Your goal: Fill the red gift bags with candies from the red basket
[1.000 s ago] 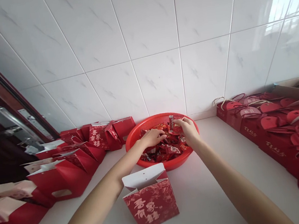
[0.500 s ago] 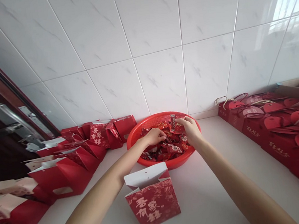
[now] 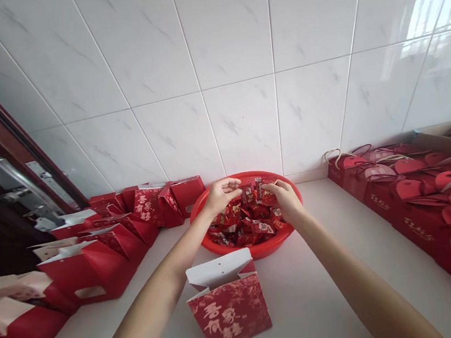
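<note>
A red plastic basket [image 3: 261,251] holds many small red-wrapped packets [image 3: 260,225]. Over its left side is my left hand [image 3: 224,194], thumb and fingers apart, with nothing seen between them. My right hand [image 3: 285,197], above the right side, pinches a red packet with a patterned edge [image 3: 266,192]. In front of the basket, nearer me, stands an upright red gift box [image 3: 231,312] with white lettering; its top is open and shows a white inside.
Several open red boxes [image 3: 93,269] line the left side and the wall. On the right are rows of red boxes with cord handles [image 3: 397,213]. A door handle [image 3: 19,179] is at the far left, and a tiled wall [image 3: 239,117] rises behind.
My left hand has lifted from the packets, moved slightly left and up, and opened. My right hand still holds its packet, nearly in the same place.
</note>
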A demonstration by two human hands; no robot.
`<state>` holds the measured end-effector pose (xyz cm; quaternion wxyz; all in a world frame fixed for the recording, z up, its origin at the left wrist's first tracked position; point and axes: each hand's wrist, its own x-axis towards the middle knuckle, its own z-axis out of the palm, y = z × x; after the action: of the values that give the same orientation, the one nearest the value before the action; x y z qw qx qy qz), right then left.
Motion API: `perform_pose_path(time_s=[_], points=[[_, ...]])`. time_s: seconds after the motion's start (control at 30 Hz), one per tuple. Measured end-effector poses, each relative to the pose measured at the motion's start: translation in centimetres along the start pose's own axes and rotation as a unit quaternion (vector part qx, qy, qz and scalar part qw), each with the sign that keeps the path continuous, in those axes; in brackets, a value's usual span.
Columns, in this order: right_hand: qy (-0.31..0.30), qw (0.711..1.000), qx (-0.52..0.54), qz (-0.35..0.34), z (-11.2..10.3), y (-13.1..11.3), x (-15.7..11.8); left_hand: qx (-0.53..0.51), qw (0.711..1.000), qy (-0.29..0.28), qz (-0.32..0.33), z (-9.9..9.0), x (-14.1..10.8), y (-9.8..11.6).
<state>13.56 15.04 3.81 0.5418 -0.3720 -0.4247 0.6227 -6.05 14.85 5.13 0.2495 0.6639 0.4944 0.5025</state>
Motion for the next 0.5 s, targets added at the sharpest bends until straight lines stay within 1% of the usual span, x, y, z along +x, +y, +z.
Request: perform_pose_path(time_s=[0.07, 0.13, 0.27, 0.37, 0.43, 0.5], points=[[-0.013, 1.0, -0.016, 0.001, -0.1, 0.07, 0.05, -0.017, 1.0, 0.008, 0.0, 0.14, -0.01, 0.3], [-0.026, 0.999, -0.019, 0.0, -0.18, 0.11, 0.08, -0.03, 1.0, 0.003, 0.001, 0.23, 0.01, 0.41], [-0.063, 0.998, -0.008, 0.019, -0.2, -0.09, -0.08, -0.054, 0.998, -0.032, 0.002, 0.26, -0.07, 0.08], [-0.098, 0.994, 0.006, 0.041, -0.14, -0.33, -0.35, -0.051, 0.998, -0.044, -0.001, 0.31, -0.26, 0.1], [-0.109, 0.993, 0.003, 0.039, -0.1, -0.41, -0.49, -0.039, 0.999, -0.035, -0.012, 0.33, -0.31, 0.36], [-0.106, 0.994, 0.0, 0.029, -0.07, -0.37, -0.54, -0.022, 0.999, -0.002, -0.025, 0.18, -0.23, 0.57]])
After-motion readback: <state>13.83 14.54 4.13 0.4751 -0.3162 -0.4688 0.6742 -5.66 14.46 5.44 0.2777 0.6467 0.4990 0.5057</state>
